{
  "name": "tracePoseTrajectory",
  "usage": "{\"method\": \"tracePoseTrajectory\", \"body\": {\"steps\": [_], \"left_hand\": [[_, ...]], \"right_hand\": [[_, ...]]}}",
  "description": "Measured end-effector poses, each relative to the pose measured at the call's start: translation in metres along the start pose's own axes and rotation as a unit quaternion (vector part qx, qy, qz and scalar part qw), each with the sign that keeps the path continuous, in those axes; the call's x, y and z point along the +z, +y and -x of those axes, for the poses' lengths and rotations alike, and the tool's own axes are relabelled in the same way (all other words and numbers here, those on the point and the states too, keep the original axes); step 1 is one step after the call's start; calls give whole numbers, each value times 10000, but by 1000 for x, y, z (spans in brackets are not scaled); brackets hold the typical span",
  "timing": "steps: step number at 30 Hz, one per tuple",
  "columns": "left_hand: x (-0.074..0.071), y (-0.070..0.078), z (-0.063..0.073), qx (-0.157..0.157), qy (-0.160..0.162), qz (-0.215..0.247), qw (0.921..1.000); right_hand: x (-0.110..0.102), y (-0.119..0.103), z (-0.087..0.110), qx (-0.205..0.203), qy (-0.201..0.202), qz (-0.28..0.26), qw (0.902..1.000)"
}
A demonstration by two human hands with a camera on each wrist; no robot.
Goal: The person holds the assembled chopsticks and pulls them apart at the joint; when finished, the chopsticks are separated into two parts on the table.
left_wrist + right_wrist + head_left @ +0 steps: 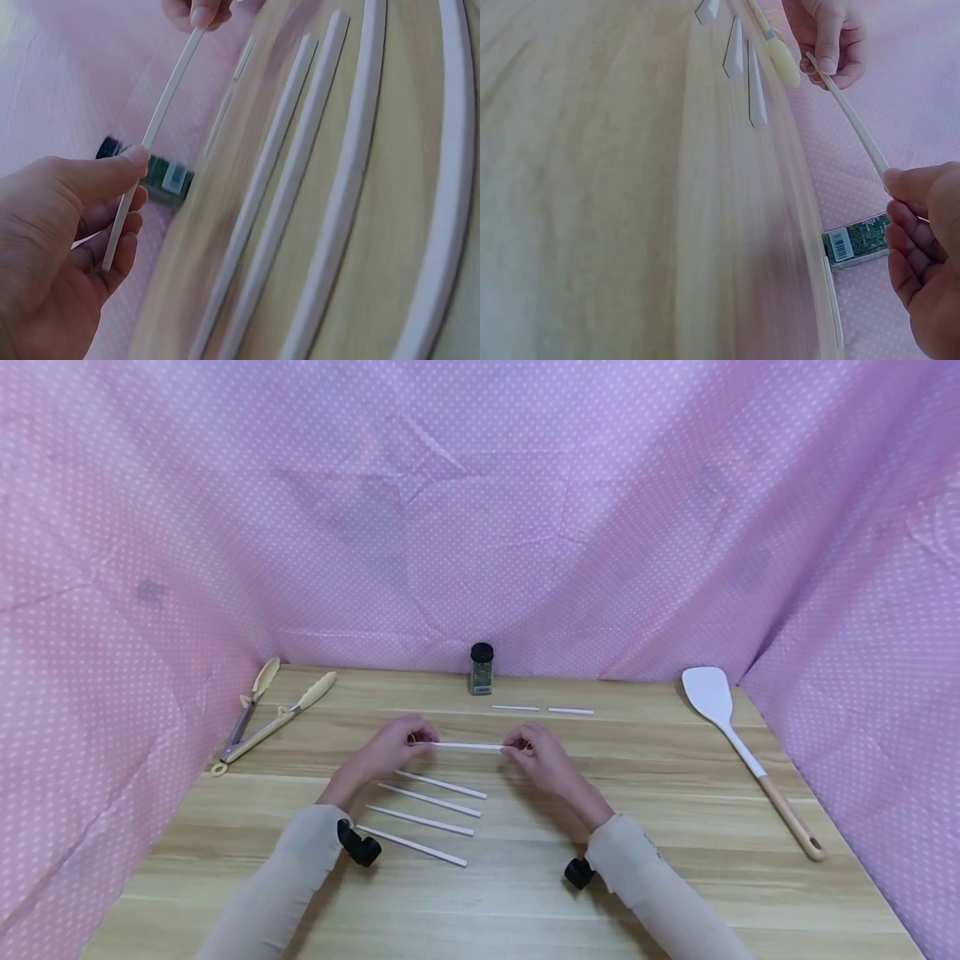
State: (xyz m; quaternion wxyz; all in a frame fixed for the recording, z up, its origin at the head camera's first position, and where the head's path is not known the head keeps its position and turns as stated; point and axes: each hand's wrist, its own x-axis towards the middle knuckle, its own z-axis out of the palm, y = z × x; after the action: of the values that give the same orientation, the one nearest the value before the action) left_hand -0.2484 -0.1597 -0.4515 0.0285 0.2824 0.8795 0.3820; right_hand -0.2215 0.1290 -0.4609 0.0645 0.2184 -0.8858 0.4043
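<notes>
Head: two hands (396, 745) (542, 760) pinch one stick (468, 746); six lying.

Head view bright, light diffuse. Soft shadows on the inner side of both sleeves (281, 868); pale sheen on near table (517, 910). Pink cloth (480, 518) darkens in its folds. Left wrist view duller: sticks (457, 112) bow at right edge, bottle (166, 178) soft. Right wrist view: wood grain smeared.
</notes>
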Motion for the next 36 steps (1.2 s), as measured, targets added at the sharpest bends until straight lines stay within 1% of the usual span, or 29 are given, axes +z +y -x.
{"method": "tracePoseTrajectory", "body": {"steps": [3,9,13,17,21,26,31,34,36], "left_hand": [[3,7,-4,68,-14,-99,9999],[6,16,-6,165,10,-88,9998],[9,19,-6,300,79,-123,9994],[15,20,-9,443,39,-153,9989],[22,21,-11,559,-45,-152,9983],[26,23,-13,515,-72,-166,9985],[25,28,-15,371,-230,-350,9984],[23,31,-16,367,-327,-392,9980],[22,33,-17,419,-336,-440,9976]], "right_hand": [[-1,-1,0,-12,38,16,10000],[-5,-3,-1,-22,24,129,9999],[-1,-8,-5,-306,23,268,9992],[10,-14,-9,-522,-252,328,9978],[18,-19,-10,-494,-424,278,9975],[18,-23,-9,-315,-430,387,9978],[15,-26,-9,-390,-455,524,9968],[12,-27,-9,-410,-514,554,9963],[11,-28,-10,-370,-564,540,9963]]}}
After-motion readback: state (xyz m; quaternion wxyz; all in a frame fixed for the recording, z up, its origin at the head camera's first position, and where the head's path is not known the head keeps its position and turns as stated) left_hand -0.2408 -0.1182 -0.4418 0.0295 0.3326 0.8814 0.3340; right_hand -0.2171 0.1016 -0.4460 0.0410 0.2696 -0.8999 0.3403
